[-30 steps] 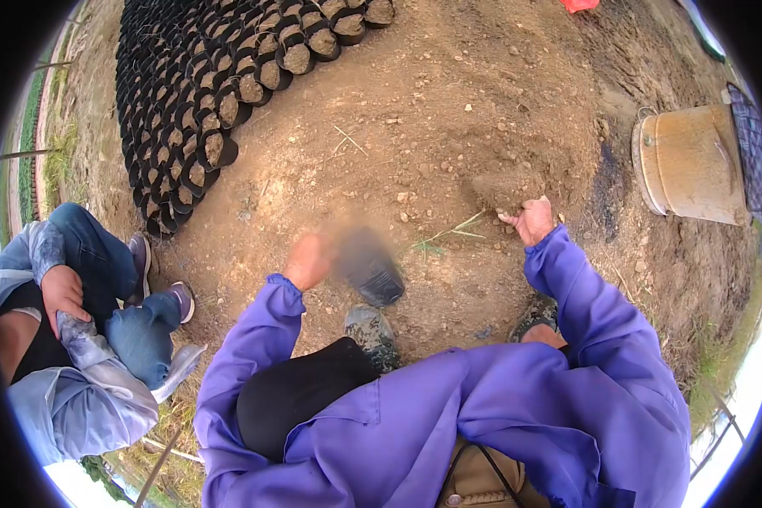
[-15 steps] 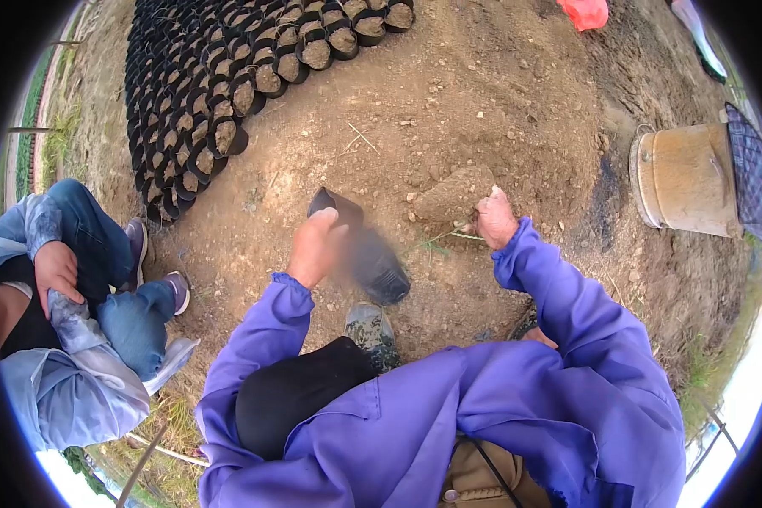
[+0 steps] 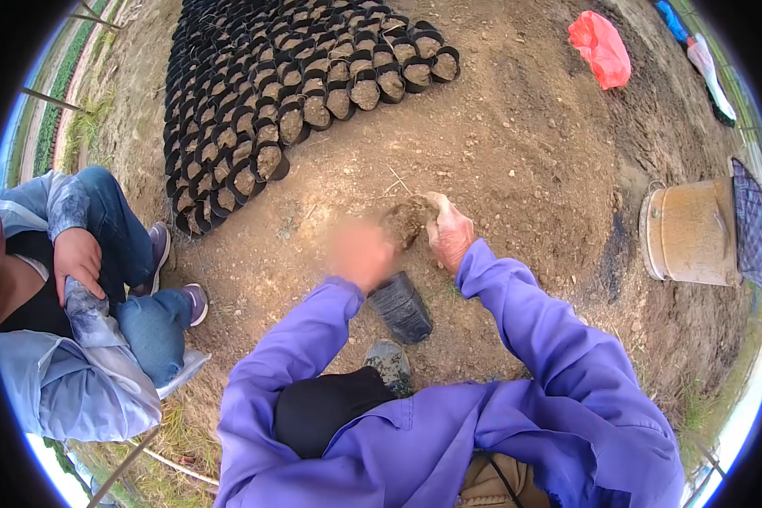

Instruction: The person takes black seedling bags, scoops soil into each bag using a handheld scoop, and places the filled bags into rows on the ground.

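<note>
My left hand (image 3: 360,254), smeared by motion, is closed around the upper end of some black plastic nursery pots (image 3: 400,307), apparently nested. Their ribbed lower end points down toward my boot (image 3: 388,366); the hand hides the top. Just to the right, my right hand (image 3: 450,231) grips the edge of a brown, soil-caked scoop-like piece (image 3: 407,218). This piece is tilted beside my left fingers, and its exact kind cannot be made out. Loose soil (image 3: 499,195) lies beyond the right hand.
Rows of black pots filled with soil (image 3: 313,110) stand at the upper left. A person (image 3: 85,296) sits at the left, hands on their lap. A red plastic bag (image 3: 601,51) lies at the upper right, and a dirty bucket (image 3: 690,230) at the right.
My right hand has lifted the soil-caked piece from the ground and brought it leftward to my left hand. The green sprig by it no longer shows clearly. The view has shifted.
</note>
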Motion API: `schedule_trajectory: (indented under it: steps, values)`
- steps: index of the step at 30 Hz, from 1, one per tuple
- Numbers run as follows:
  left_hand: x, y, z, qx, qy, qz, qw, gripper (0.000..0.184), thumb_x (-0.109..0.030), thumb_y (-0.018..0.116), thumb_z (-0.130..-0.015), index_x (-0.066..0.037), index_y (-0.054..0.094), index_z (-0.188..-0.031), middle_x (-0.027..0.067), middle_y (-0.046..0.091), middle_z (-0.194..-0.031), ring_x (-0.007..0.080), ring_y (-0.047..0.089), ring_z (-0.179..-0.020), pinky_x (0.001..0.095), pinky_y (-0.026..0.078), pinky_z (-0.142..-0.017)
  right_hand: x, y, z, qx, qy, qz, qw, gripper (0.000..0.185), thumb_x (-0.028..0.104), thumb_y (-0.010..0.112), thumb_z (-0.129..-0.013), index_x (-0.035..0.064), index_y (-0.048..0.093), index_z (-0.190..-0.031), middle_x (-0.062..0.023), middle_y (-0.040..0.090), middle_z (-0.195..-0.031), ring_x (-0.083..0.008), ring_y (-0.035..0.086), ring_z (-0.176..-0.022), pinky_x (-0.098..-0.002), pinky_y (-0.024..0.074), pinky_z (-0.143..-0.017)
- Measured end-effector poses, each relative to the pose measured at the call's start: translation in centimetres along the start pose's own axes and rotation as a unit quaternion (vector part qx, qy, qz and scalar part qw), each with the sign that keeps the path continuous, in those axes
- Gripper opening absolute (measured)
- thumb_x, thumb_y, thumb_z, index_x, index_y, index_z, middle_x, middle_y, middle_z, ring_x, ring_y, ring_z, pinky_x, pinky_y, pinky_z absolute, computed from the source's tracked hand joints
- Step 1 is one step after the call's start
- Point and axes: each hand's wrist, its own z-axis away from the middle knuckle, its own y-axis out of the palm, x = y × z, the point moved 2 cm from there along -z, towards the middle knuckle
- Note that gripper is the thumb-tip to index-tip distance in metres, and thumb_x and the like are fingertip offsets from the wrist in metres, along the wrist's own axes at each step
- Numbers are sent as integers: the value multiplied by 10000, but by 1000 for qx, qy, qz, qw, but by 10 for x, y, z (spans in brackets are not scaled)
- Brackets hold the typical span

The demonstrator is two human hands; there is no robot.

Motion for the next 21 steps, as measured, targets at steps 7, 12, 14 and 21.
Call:
schedule_trajectory:
  steps: [7, 12, 14, 21]
  values:
    - [8, 10, -7, 48, -57, 11, 997, 134, -207, 638, -763, -85, 588, -748, 110, 563, -809, 304, 587, -792, 425, 461, -666, -61, -30, 34, -54, 333, -483, 808, 307, 35, 429, -905, 47, 428, -1212, -117, 648, -972, -183, 663, -656, -219, 527, -430]
    - [57, -5, -24, -58, -168, 77, 981, 161, -219, 649, -787, -79, 568, -792, 122, 574, -830, 326, 588, -801, 433, 458, -673, -97, -44, 101, -29, 479, -465, 744, 275, 43, 412, -902, 32, 450, -1175, -136, 647, -916, -206, 648, -619, -264, 543, -442]
    - [87, -25, -40, -150, -186, 95, 966, 178, -178, 666, -769, -52, 546, -807, 145, 573, -855, 356, 579, -826, 443, 458, -696, -103, -48, 116, -29, 525, -476, 705, 254, 50, 401, -904, 3, 472, -1143, -142, 646, -914, -216, 648, -634, -285, 555, -478]
    - [209, -15, -88, -82, -220, -57, 970, 283, -150, 723, -729, -14, 539, -897, 217, 577, -914, 406, 565, -912, 463, 452, -752, -212, -56, 69, -264, 554, -543, 573, 232, 48, 327, -907, -68, 419, -1086, -224, 576, -1006, -330, 644, -817, -407, 591, -665]
